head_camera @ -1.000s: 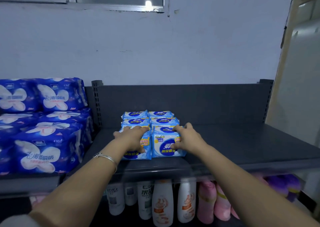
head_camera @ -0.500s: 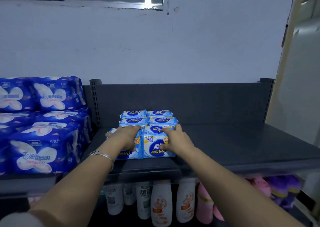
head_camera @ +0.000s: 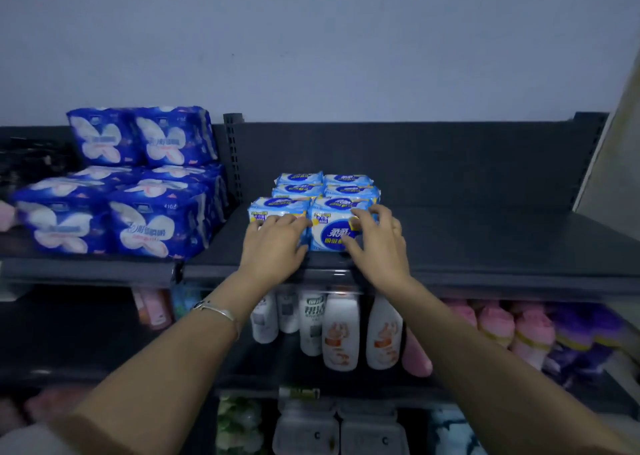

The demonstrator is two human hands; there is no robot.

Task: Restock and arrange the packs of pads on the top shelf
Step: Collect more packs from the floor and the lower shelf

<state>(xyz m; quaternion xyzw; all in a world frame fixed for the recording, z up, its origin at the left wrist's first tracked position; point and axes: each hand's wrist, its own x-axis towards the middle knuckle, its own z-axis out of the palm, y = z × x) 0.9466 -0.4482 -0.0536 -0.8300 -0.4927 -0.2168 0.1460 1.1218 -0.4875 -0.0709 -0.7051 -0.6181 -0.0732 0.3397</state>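
Note:
Several light-blue packs of pads (head_camera: 299, 179) stand in two rows on the dark grey top shelf (head_camera: 502, 243), near its left upright. My left hand (head_camera: 273, 243) lies flat on the face of the front left pack (head_camera: 277, 205), fingers spread. My right hand (head_camera: 377, 243) rests on the front right pack (head_camera: 334, 236), with its fingertips at the pack's upper right corner and its thumb low on the face. Both front packs sit near the shelf's front edge, partly covered by my hands.
Big dark-blue packs (head_camera: 138, 226) are stacked on the neighbouring shelf to the left. Bare shelf stretches right of the small packs to a pale wall panel (head_camera: 616, 142). White bottles (head_camera: 341, 333) and pink bottles (head_camera: 495, 323) fill the shelf below.
The two front packs have slid a little to the left. My hands have shifted from the packs' tops and sides onto their front faces. The view has tilted down, showing more lower shelves.

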